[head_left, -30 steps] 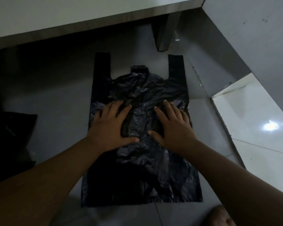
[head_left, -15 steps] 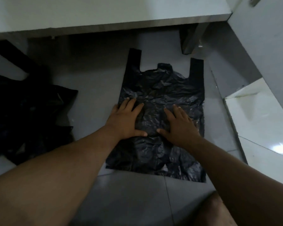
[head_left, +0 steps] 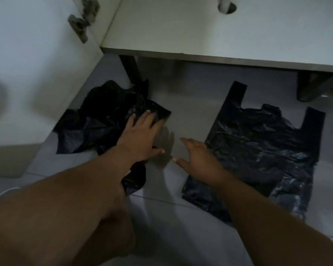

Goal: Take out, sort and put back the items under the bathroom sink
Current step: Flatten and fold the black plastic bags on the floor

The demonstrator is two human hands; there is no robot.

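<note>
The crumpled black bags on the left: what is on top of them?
The left hand rests flat on the crumpled black bags. The forearm covers their near part, so nothing can be told there.

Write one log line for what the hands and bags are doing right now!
left hand: open, reaching onto crumpled bag pile | right hand: open, beside flattened bag | flattened bag: spread on floor

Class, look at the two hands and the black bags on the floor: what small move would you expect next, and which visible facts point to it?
Probably the left hand closes on the crumpled black bags and draws one out. Its straight fingers already lie on that heap, while the flattened bag lies spread on the floor tiles, and the right hand hovers open between them.
</note>
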